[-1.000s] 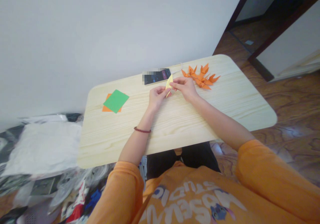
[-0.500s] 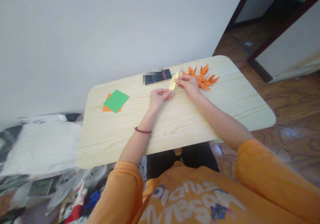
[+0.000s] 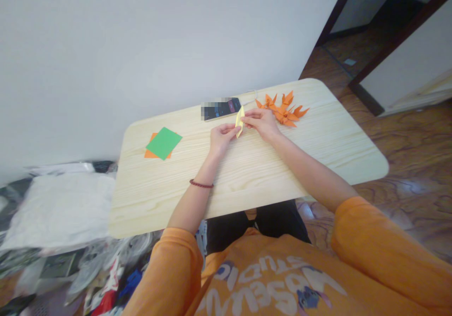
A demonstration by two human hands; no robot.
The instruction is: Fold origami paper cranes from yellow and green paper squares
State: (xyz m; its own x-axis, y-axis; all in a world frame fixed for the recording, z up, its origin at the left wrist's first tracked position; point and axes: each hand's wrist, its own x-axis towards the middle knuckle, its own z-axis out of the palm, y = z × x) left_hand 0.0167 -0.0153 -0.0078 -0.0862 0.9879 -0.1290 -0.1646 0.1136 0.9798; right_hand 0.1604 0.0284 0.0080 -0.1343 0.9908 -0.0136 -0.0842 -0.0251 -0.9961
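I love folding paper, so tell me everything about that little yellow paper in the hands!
The yellow paper is a pale, thin sheet folded into a narrow strip with pointed ends. It stands almost upright, leaning a bit, above the wooden table, close to the phone. The left hand pinches its lower end; the right hand pinches its middle.

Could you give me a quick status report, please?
Left hand and right hand pinching yellow folded paper over table. Phone, orange origami just beyond.
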